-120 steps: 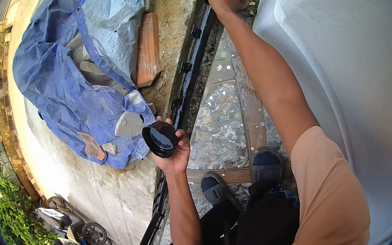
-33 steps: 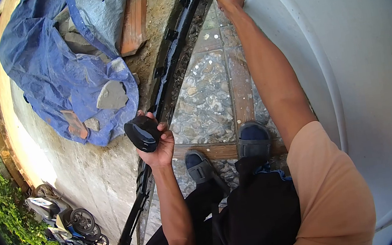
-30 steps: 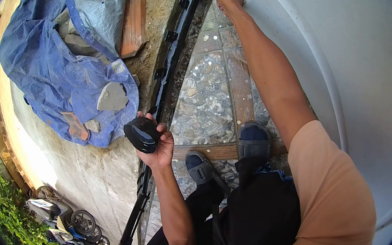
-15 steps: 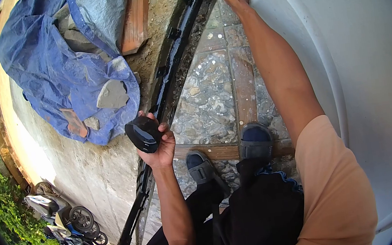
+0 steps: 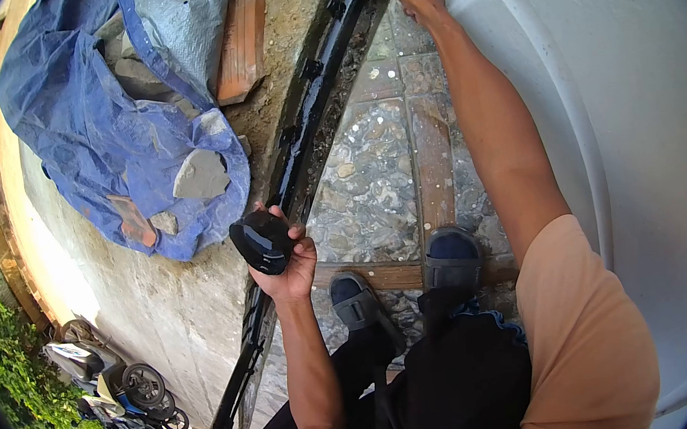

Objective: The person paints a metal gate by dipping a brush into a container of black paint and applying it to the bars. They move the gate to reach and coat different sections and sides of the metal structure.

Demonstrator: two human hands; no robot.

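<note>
Above the stone paving [image 5: 366, 186], the left hand [image 5: 290, 264] keeps its closed grip on the black container [image 5: 261, 242], barely shifted.

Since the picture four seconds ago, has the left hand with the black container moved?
No, hardly. The left hand holds the black container beside the black rail, just below the blue tarp corner, as before; small shifts look like camera motion.

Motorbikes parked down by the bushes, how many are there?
2 can be made out: one motorbike nearer the pavement, another motorbike just below it beside the bushes. They overlap at the picture's edge, so more may be hidden.
</note>
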